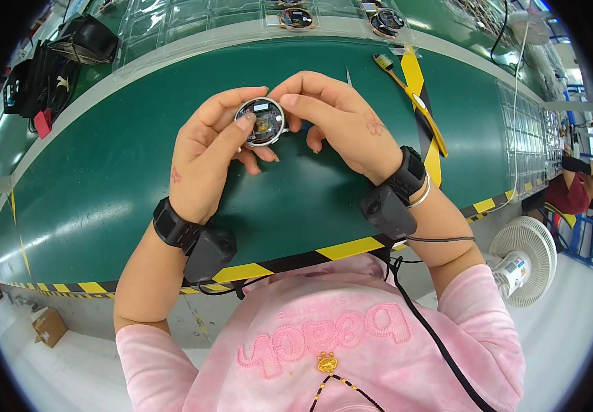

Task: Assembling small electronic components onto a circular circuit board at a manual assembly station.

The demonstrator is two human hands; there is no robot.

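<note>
A round watch case (267,132) with a silver rim and its inner electronics bared is held above the green table. My left hand (208,137) is closed around its left side, the thumb lying over the inner parts and other fingers beneath. My right hand (341,120) pinches at the upper right rim with thumb and forefinger, its other fingers curled below. Behind the right hand a thin pointed tip (349,75) shows; the rest of it is hidden. A yellow-handled brush (420,106) lies to the right of that hand.
Clear plastic trays (193,24) stand along the back, with several round watch parts (296,18) in them. Black items (83,40) with a red tag sit at the far left. Yellow-black tape marks the table edge (296,257). A white fan (523,261) stands at right; another person (575,185) is beyond.
</note>
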